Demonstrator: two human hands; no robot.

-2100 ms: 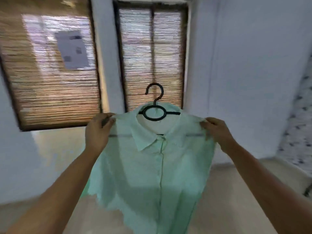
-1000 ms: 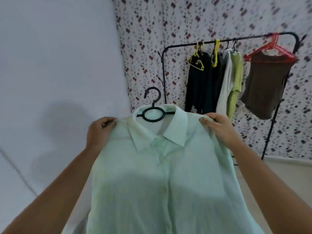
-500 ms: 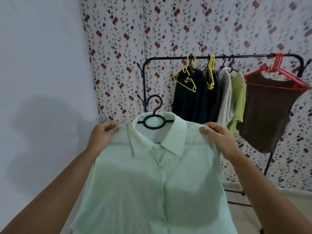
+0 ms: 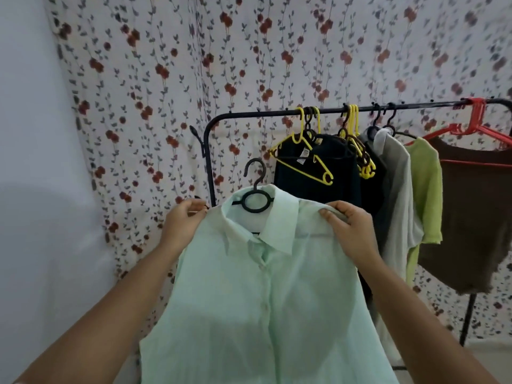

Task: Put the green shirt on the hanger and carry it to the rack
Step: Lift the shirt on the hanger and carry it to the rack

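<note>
The pale green shirt [image 4: 263,295] hangs on a black hanger [image 4: 256,202], whose hook and ring stick out above the collar. My left hand [image 4: 184,225] grips the shirt's left shoulder, and my right hand [image 4: 350,231] grips the right shoulder. I hold it up in front of me, facing me. The black clothes rack [image 4: 249,113] stands just behind it, its bar higher than the hanger's hook. The hook is below and left of the garments on the rack.
On the rack hang dark garments on yellow hangers [image 4: 302,159], a grey top [image 4: 399,195], a lime top [image 4: 425,189] and a brown top on a red hanger [image 4: 471,128]. A floral curtain [image 4: 194,79] covers the wall behind. A plain wall [image 4: 27,162] is at left.
The view has swung from a window to the rack, which has come closer and fills more of the frame. Both hands keep the same grip on the shirt's shoulders.
</note>
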